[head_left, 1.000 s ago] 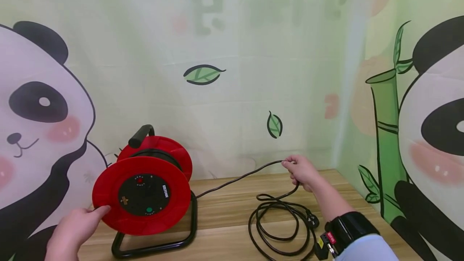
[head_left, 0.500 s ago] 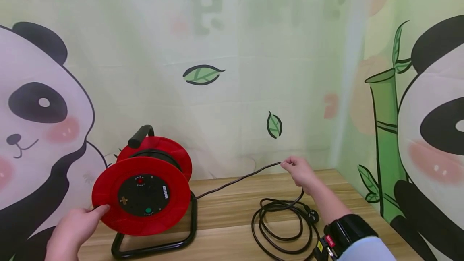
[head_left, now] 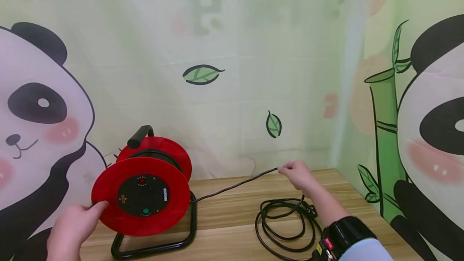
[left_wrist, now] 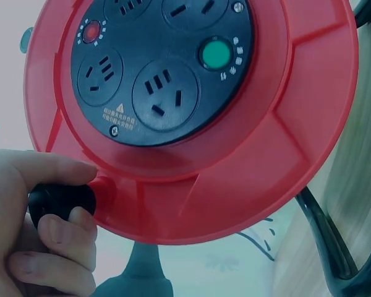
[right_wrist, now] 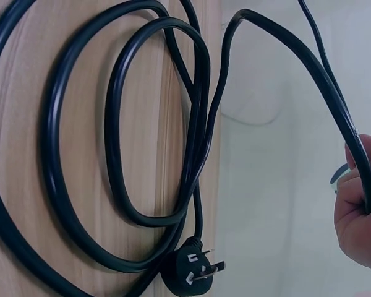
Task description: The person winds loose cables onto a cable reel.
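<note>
**Across the wooden tabletop, a reel and its cord in two hands**

Behind everything hung the panda-print backdrop (head_left: 232, 51), filling the wall and the right corner. Below it ran the wooden table (head_left: 224, 216), and on its left side stood the red cable reel (head_left: 141, 190), upright in its black tube frame (head_left: 159, 245), black carry handle (head_left: 139, 135) on top. Its round black socket panel (left_wrist: 161, 62) faced the camera, with a red button and a green one showing.

Out from the reel stretched the black cord (head_left: 235, 184), lifted clear of the wood and running right to the right hand (head_left: 297, 174), whose fingers were curled round it in a pinching hold. Just below that hand, the slack lay in loose loops (head_left: 286, 222) on the table, the three-pin plug (right_wrist: 195, 269) resting at their edge.

Over at the reel's lower left rim, the left hand (head_left: 72, 228) had thumb and curled fingers (left_wrist: 65, 232) wrapped on the small black crank knob (left_wrist: 62, 199).
</note>
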A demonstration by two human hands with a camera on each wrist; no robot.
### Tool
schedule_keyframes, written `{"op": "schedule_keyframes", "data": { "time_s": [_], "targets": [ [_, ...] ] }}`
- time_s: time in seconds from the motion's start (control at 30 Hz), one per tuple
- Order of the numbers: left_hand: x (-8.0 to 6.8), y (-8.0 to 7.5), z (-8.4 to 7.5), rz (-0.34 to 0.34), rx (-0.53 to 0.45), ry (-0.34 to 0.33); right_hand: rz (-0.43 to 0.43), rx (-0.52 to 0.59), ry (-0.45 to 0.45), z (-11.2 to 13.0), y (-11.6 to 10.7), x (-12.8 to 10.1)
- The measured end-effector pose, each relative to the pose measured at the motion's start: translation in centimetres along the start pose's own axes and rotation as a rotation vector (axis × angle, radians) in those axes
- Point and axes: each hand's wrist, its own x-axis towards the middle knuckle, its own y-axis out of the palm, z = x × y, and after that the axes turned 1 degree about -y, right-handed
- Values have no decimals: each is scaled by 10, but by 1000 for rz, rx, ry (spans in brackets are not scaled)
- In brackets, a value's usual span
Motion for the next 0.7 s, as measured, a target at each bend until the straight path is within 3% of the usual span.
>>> {"op": "schedule_keyframes", "data": {
  "time_s": [0.3,0.7],
  "targets": [
    [-6,5,-10,-127,-64,-31,10,-6,-27,5,11,-2],
    [-12,13,-32,-382,-88,-14,47,12,-49,10,25,-1]
  ]
}}
